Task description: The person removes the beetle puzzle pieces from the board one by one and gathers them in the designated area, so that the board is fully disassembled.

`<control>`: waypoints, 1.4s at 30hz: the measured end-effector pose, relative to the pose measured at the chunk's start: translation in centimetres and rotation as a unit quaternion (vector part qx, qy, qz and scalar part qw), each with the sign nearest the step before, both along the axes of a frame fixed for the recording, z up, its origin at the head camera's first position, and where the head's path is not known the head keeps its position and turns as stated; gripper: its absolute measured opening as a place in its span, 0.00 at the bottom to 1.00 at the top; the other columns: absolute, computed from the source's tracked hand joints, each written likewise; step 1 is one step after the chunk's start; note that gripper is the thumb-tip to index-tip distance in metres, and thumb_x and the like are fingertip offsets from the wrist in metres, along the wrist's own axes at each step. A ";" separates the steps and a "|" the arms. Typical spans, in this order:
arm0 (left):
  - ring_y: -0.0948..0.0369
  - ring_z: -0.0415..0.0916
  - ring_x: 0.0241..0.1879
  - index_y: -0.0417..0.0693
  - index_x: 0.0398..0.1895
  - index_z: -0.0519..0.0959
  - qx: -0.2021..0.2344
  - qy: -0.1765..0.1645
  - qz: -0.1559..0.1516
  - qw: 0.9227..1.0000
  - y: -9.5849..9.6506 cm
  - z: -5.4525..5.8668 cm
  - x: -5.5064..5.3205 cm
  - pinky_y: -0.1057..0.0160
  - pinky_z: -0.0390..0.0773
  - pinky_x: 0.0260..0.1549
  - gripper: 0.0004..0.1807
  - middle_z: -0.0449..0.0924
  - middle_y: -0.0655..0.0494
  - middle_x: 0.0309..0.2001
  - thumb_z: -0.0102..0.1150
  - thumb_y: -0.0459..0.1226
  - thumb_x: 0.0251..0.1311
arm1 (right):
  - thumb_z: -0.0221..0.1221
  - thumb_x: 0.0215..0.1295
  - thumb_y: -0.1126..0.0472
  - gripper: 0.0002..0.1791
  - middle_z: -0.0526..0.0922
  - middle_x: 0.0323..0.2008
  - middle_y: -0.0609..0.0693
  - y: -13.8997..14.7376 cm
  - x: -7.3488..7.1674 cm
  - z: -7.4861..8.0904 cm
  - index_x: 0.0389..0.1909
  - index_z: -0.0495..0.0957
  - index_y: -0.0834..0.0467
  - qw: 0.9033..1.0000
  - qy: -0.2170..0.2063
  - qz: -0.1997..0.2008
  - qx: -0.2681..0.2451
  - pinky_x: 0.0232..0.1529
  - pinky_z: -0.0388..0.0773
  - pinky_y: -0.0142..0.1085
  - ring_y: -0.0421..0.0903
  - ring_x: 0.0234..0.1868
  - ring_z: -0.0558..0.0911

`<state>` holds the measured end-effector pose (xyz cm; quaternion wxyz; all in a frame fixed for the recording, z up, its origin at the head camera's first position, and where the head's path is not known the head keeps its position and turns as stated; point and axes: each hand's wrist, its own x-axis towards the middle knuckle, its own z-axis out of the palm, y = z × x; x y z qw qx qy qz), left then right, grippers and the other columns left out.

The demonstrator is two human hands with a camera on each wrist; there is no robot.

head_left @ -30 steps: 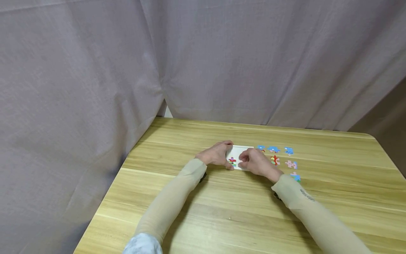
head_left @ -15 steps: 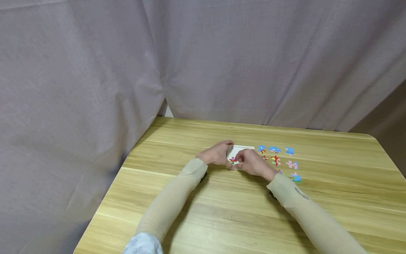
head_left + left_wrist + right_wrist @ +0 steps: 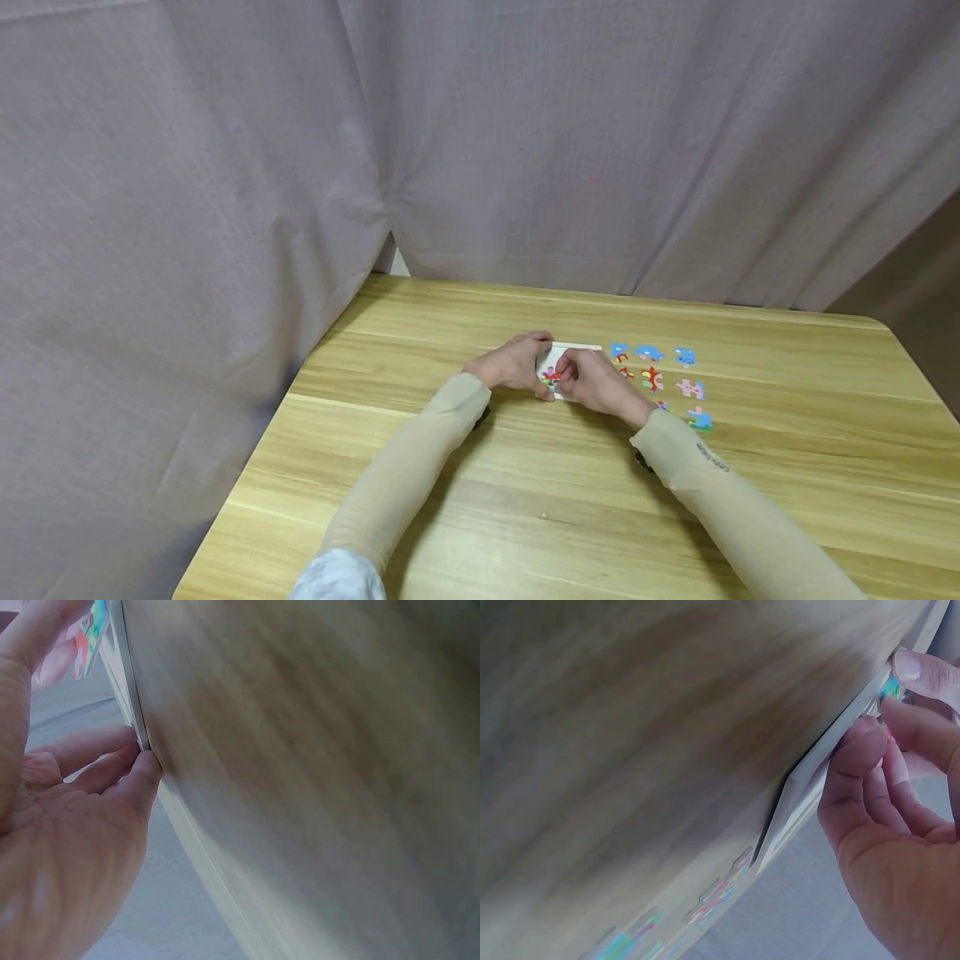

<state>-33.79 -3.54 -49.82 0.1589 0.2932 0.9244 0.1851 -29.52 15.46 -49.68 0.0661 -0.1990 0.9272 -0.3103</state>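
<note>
A white puzzle board (image 3: 550,358) lies flat on the wooden table. My left hand (image 3: 513,363) spans its left side and grips it, thumb at the near edge, fingers at the far edge. Over the board's near part, my right hand (image 3: 600,385) pinches a puzzle piece (image 3: 90,634) with red and green on it, tilted in the left wrist view. Colourful puzzle pieces (image 3: 551,378) show at the board's near left corner. My right fingers partly hide how the pinched one sits against the board.
Several loose puzzle pieces (image 3: 652,380) lie spread to the right of the board, some partly behind my right wrist. The wooden table (image 3: 540,500) reaches toward me. Grey curtains (image 3: 510,150) hang behind its far edge and along its left side.
My right hand has moved left and down over the board to its near left corner, then nearly stopped. My left hand keeps its hold on the board's left side.
</note>
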 end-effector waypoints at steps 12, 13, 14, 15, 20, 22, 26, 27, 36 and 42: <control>0.52 0.58 0.87 0.37 0.84 0.64 0.001 0.000 -0.001 1.000 0.0 0.2 -0.1 0.60 0.59 0.87 0.57 0.57 0.51 0.88 0.84 0.49 0.57 | 0.62 0.63 0.74 0.07 0.90 0.31 0.54 0.1 -0.3 -0.1 0.37 0.87 0.64 1.000 0.018 -0.011 -0.018 0.36 0.78 0.27 0.40 0.33 0.83; 0.52 0.58 0.87 0.37 0.84 0.64 0.001 -0.002 -0.002 1.000 0.0 0.2 0.0 0.59 0.59 0.87 0.57 0.57 0.51 0.88 0.84 0.49 0.58 | 0.62 0.63 0.74 0.07 0.90 0.31 0.54 0.1 -0.3 -0.1 0.36 0.87 0.64 1.000 0.018 -0.012 -0.019 0.36 0.78 0.27 0.40 0.33 0.83; 0.52 0.58 0.87 0.37 0.84 0.64 0.000 -0.002 -0.002 1.000 0.0 0.3 0.0 0.59 0.59 0.87 0.56 0.57 0.51 0.88 0.84 0.49 0.58 | 0.63 0.63 0.74 0.07 0.90 0.31 0.54 0.1 -0.3 -0.1 0.36 0.87 0.64 1.000 0.017 -0.012 -0.021 0.36 0.78 0.27 0.39 0.33 0.82; 0.52 0.57 0.87 0.37 0.84 0.64 -0.002 -0.001 -0.003 1.000 0.0 0.3 0.0 0.60 0.59 0.87 0.56 0.57 0.51 0.88 0.84 0.49 0.58 | 0.63 0.63 0.74 0.06 0.90 0.31 0.54 0.1 -0.3 0.0 0.36 0.87 0.64 1.000 0.017 -0.013 -0.022 0.35 0.78 0.27 0.39 0.33 0.82; 0.53 0.58 0.87 0.37 0.83 0.64 -0.005 0.005 -0.007 1.000 -0.1 0.3 0.0 0.61 0.58 0.87 0.56 0.58 0.50 0.88 0.84 0.50 0.58 | 0.63 0.60 0.74 0.07 0.89 0.29 0.53 0.0 -0.3 -0.1 0.34 0.88 0.63 0.999 0.020 -0.017 -0.023 0.34 0.77 0.27 0.39 0.31 0.81; 0.52 0.58 0.87 0.36 0.83 0.65 -0.003 0.007 -0.009 1.000 -0.1 0.3 0.0 0.61 0.58 0.87 0.56 0.58 0.50 0.88 0.84 0.49 0.58 | 0.63 0.57 0.74 0.07 0.89 0.28 0.53 0.0 -0.3 -0.2 0.33 0.88 0.63 0.999 0.026 -0.018 -0.022 0.33 0.76 0.27 0.38 0.30 0.81; 0.53 0.58 0.87 0.37 0.83 0.65 -0.002 0.004 -0.009 1.000 -0.1 0.3 0.0 0.61 0.58 0.87 0.55 0.58 0.50 0.88 0.84 0.49 0.58 | 0.63 0.55 0.74 0.08 0.89 0.26 0.52 -0.1 -0.3 -0.3 0.32 0.88 0.63 0.999 0.039 -0.020 -0.021 0.32 0.76 0.27 0.38 0.29 0.80; 0.53 0.58 0.87 0.37 0.83 0.65 -0.003 0.004 -0.009 1.000 -0.1 0.3 0.0 0.61 0.58 0.87 0.55 0.58 0.50 0.88 0.84 0.49 0.58 | 0.63 0.54 0.74 0.08 0.89 0.26 0.52 -0.1 -0.3 -0.3 0.31 0.88 0.62 0.999 0.042 -0.021 -0.021 0.32 0.76 0.27 0.38 0.28 0.80; 0.52 0.60 0.86 0.38 0.82 0.67 0.005 0.000 -0.003 1.000 -0.1 0.1 0.1 0.60 0.60 0.87 0.54 0.59 0.51 0.88 0.84 0.49 0.57 | 0.65 0.54 0.73 0.05 0.88 0.25 0.51 -0.1 -0.1 -0.2 0.30 0.87 0.62 0.998 0.028 -0.034 -0.036 0.29 0.75 0.26 0.37 0.27 0.80; 0.53 0.60 0.86 0.39 0.83 0.66 0.005 0.000 0.000 1.000 -0.2 0.1 0.1 0.60 0.62 0.86 0.55 0.59 0.52 0.88 0.84 0.50 0.57 | 0.65 0.57 0.71 0.05 0.89 0.27 0.51 0.5 0.2 0.2 0.32 0.87 0.61 0.997 0.016 -0.056 -0.040 0.32 0.77 0.28 0.38 0.29 0.81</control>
